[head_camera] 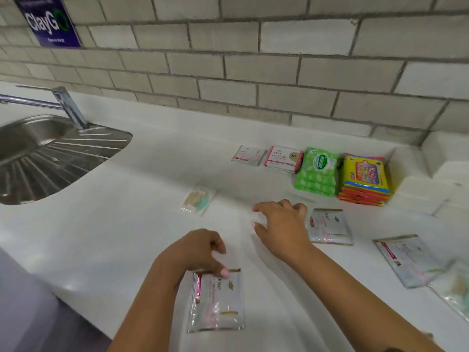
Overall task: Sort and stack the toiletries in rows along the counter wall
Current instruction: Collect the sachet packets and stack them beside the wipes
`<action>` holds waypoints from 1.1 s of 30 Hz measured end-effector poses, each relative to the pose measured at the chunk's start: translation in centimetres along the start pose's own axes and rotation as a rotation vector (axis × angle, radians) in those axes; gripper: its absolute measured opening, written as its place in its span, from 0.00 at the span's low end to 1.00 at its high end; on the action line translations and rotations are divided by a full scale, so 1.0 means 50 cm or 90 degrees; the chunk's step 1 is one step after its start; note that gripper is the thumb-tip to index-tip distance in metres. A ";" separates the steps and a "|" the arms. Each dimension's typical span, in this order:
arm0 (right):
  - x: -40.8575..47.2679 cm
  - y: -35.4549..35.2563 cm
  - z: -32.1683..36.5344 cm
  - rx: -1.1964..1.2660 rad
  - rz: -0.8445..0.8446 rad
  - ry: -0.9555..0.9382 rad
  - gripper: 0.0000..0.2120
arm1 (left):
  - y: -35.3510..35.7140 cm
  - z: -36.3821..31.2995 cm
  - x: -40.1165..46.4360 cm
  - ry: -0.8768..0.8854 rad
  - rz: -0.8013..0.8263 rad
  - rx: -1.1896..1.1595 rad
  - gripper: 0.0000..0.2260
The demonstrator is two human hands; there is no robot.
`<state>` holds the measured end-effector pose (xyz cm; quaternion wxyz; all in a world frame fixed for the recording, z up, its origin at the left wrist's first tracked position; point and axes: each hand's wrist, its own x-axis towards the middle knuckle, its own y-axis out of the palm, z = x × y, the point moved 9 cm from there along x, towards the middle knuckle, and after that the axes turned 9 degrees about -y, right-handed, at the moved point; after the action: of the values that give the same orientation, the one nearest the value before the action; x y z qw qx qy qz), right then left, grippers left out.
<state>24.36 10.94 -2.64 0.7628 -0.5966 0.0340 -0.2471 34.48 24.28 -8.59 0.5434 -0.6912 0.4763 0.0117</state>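
My left hand (200, 252) pinches the top edge of a silver Dove sachet (218, 303) lying near the counter's front. My right hand (281, 224) hovers with loosely curled fingers, tips on the white counter (127, 224), just left of a second Dove sachet (330, 227). A third sachet (408, 260) lies further right. Along the wall stand a row: a Dove sachet (250, 156), a pink Dove stack (283, 158), a green Sanicare stack (317, 171) and a yellow wipes stack (364, 179). A cotton swab packet (196, 200) lies apart, mid-counter.
A steel sink (38, 153) with a faucet (63, 102) fills the left. A grey brick wall (253, 72) backs the counter. White stepped blocks (444, 174) close off the right end. A clear packet (454, 288) lies at the right edge.
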 end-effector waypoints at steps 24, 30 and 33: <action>-0.128 -0.015 -0.208 -0.051 0.045 0.248 0.22 | 0.048 -0.068 -0.004 -0.062 -0.235 -0.016 0.28; -0.129 -0.014 -0.215 -0.102 0.051 0.245 0.20 | 0.046 -0.092 0.014 -0.063 -0.252 -0.034 0.30; -0.130 -0.023 -0.217 -0.103 0.044 0.256 0.18 | 0.043 -0.099 0.020 -0.068 -0.252 -0.034 0.30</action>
<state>14.53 3.77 -6.26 0.6981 -0.5931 0.2257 -0.3316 31.09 19.95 -8.70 0.5407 -0.7841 0.3012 -0.0463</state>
